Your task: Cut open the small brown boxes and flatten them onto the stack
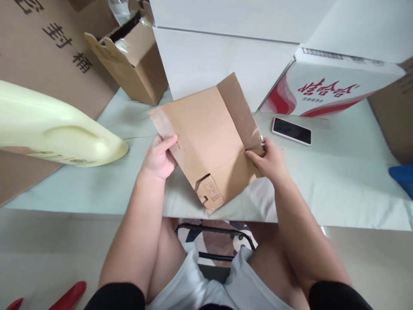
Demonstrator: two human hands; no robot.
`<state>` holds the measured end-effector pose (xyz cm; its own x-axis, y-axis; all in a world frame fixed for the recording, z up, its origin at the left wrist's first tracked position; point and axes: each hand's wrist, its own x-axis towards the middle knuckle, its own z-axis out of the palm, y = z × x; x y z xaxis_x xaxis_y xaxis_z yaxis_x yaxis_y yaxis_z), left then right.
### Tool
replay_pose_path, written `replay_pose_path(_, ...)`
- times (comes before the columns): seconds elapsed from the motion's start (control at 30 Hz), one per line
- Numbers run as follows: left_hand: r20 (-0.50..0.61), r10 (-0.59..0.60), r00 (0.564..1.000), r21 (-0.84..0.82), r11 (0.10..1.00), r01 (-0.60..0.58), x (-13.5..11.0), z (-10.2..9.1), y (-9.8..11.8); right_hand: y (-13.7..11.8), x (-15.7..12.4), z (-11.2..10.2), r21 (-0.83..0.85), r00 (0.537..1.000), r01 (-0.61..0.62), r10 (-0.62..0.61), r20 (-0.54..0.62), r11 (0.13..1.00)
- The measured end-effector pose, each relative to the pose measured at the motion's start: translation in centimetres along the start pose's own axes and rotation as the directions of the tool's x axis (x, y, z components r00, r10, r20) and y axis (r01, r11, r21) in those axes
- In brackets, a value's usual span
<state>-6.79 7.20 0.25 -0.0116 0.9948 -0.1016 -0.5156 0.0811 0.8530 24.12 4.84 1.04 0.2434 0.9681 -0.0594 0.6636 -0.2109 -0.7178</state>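
Between my hands, above the table's front part, is a brown cardboard box (206,129), partly flattened and tilted. One flap stands up along its right side, and clear tape shows on its left edge. A small tab with a printed mark and a cut slot sits at its lower corner. My left hand (160,157) pinches the left edge, thumb on top and fingers mostly hidden underneath. At the right corner my right hand (267,159) is closed on the cardboard, thumb on the inner side near a strip of shiny tape.
A phone (292,131) lies on the cloth-covered table (335,181). Behind stand a white-and-red carton (325,86), large white boxes (222,64) and an open brown box (142,73). A pale yellow bottle (61,125) juts in from the left; a blue object (403,176) is at right.
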Motion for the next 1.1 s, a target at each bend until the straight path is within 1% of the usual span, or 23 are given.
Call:
replay_pose_path(0.1, -0.050, 0.061, 0.997, 0.025, 0.998, -0.060, 0.4, -0.4, -0.2, 0.2, 0.1, -0.5, 0.091, 1.000, -0.024, 0.023, 0.008, 0.996)
replay_pose_path(0.17, -0.067, 0.117, 0.991, 0.024, 0.993, -0.115, 0.7, -1.1, 0.0, 0.7, 0.4, -0.8, 0.173, 0.998, -0.038, 0.046, -0.042, 0.984)
replay_pose_path(0.23, -0.091, 0.167, 0.982, 0.022, 0.986, -0.166, 1.1, -2.1, 0.1, 1.3, 0.8, -0.8, 0.325, 0.992, -0.044, 0.081, -0.102, 0.945)
replay_pose_path(0.27, -0.103, 0.182, 0.978, 0.020, 0.983, -0.181, 1.3, -2.5, 0.1, 1.6, 0.9, -0.8, 0.424, 0.989, -0.050, 0.104, -0.104, 0.904)
replay_pose_path(0.3, -0.114, 0.189, 0.975, 0.015, 0.982, -0.189, 1.4, -2.9, 0.1, 1.7, 1.0, -0.6, 0.521, 0.990, -0.065, 0.120, -0.072, 0.851)
replay_pose_path(0.33, -0.125, 0.189, 0.974, 0.007, 0.982, -0.190, 1.6, -3.2, 0.0, 1.8, 1.0, -0.4, 0.603, 0.993, -0.089, 0.120, -0.011, 0.792)
replay_pose_path(0.4, -0.150, 0.183, 0.972, -0.016, 0.982, -0.187, 1.8, -3.5, -0.3, 1.7, 0.7, 0.0, 0.701, 0.990, -0.137, 0.066, 0.127, 0.700)
replay_pose_path(0.43, -0.160, 0.177, 0.971, -0.027, 0.983, -0.184, 1.9, -3.5, -0.5, 1.5, 0.4, 0.3, 0.722, 0.984, -0.151, 0.031, 0.176, 0.676)
replay_pose_path(0.5, -0.170, 0.164, 0.972, -0.044, 0.984, -0.174, 2.0, -3.4, -0.9, 1.0, -0.2, 0.8, 0.725, 0.969, -0.175, -0.014, 0.246, 0.666)
replay_pose_path(0.63, -0.181, 0.133, 0.975, -0.042, 0.989, -0.142, 1.9, -2.5, -1.2, 0.3, -1.6, 1.5, 0.686, 0.934, -0.246, -0.020, 0.356, 0.685)
replay_pose_path(0.73, -0.185, 0.096, 0.978, -0.059, 0.992, -0.108, 1.3, -1.3, -0.7, 0.1, -2.2, 1.2, 0.657, 0.922, -0.272, -0.005, 0.387, 0.703)
replay_pose_path(0.8, -0.122, 0.118, 0.986, -0.085, 0.988, -0.129, 0.5, -0.3, 0.1, 0.0, -2.3, 0.1, 0.656, 0.938, -0.259, 0.023, 0.346, 0.709)
replay_pose_path(0.87, 0.016, 0.163, 0.986, -0.123, 0.979, -0.160, -0.4, 0.4, 0.9, 0.3, -2.3, -2.0, 0.666, 0.966, -0.221, 0.064, 0.252, 0.713)
replay_pose_path(0.9, 0.081, 0.135, 0.988, -0.124, 0.984, -0.124, -0.8, 0.6, 1.3, 0.5, -2.4, -3.4, 0.671, 0.978, -0.197, 0.090, 0.191, 0.715)
replay_pose_path(0.93, 0.113, 0.100, 0.988, -0.117, 0.989, -0.087, -1.2, 0.6, 1.6, 0.8, -2.6, -4.9, 0.675, 0.986, -0.167, 0.117, 0.119, 0.719)
replay_pose_path(0.97, 0.123, 0.071, 0.990, -0.105, 0.993, -0.059, -1.4, 0.6, 1.8, 1.2, -2.9, -6.5, 0.677, 0.989, -0.134, 0.144, 0.042, 0.724)
replay_pose_path(1.03, 0.110, 0.035, 0.993, -0.080, 0.996, -0.027, -1.6, 0.2, 2.0, 2.5, -3.8, -9.9, 0.666, 0.975, -0.055, 0.183, -0.124, 0.744)
replay_pose_path(1.07, 0.107, 0.035, 0.994, -0.073, 0.997, -0.027, -1.6, -0.1, 2.0, 3.3, -4.4, -11.5, 0.653, 0.957, -0.011, 0.197, -0.213, 0.757)
replay_pose_path(1.1, 0.110, 0.038, 0.993, -0.068, 0.997, -0.031, -1.5, -0.3, 1.9, 4.2, -5.1, -13.0, 0.640, 0.925, 0.035, 0.217, -0.312, 0.768)
